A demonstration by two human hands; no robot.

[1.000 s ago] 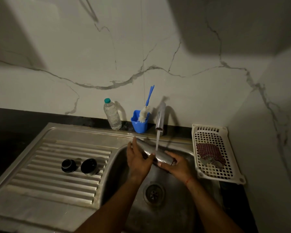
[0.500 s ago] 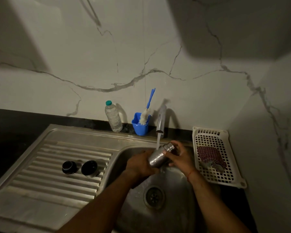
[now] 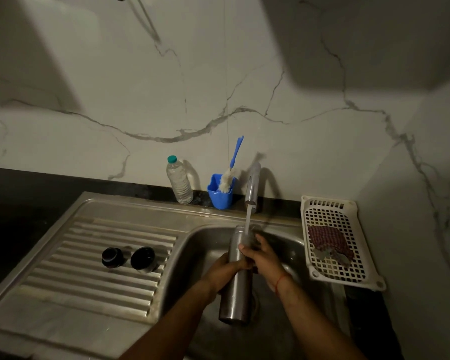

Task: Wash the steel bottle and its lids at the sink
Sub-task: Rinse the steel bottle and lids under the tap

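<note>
The step in hand looks like rinsing the body. The tall cylindrical steel bottle (image 3: 235, 287) is held nearly upright over the basin of the stainless steel sink (image 3: 200, 255), with its open mouth at the far end. The thin stream from the chrome tap (image 3: 252, 185) comes down right there. The left grip (image 3: 225, 271), a bare hand, has its fingers curled round the bottle's middle and seems to carry the weight. The right grip (image 3: 261, 253) takes the upper part below the neck, thumb on the near face and fingers round the far right side. Water blurs those fingers. I cannot tell whether the stream enters the mouth or runs down the outside.

Next, I judge, the inside wants swilling or scrubbing. One hand would have to let go and reach far for the blue-handled white bottle brush (image 3: 230, 170), which stands in the small blue plastic cup (image 3: 220, 197) just left of the tap. The other hand would then hold a wet, slippery cylinder alone.

A small round dark lid (image 3: 111, 257) and a wider dark lid (image 3: 143, 259) sit side by side on the ribbed drainboard (image 3: 89, 294), left of the basin and well apart from the hands; they look not yet washed. A clear plastic water bottle (image 3: 179, 181) with a green cap stands beside the cup. To the right, a white perforated plastic basket (image 3: 348, 283) holds a red checked cloth (image 3: 327, 241). Only the tap and its stream crowd the reach to the brush, and the light is dim.
</note>
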